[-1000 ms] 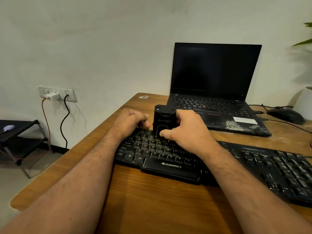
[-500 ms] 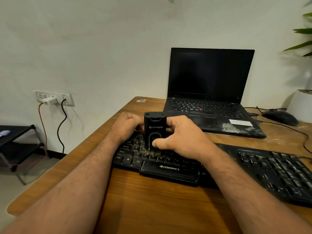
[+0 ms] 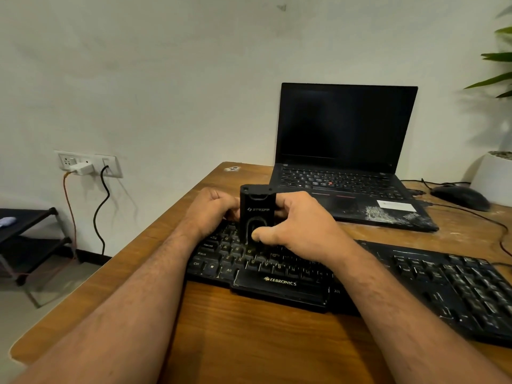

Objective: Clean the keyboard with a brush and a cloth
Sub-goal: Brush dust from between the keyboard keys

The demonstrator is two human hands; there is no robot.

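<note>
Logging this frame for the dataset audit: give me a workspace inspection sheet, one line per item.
Surface: brown wooden desk, scuffed pale near the laptop.
Job's things: black Zebronics keyboard; black rectangular brush tool upright on its keys. Cloth: nothing seen.
Clutter: open black laptop, screen dark; black mouse; white plant pot.
Grippers: left hand curled against the tool's left side; right hand grips it, thumb on front.
Cables: black mouse lead; orange and black wall leads.
Surroundings: white wall socket; black low shelf.
</note>
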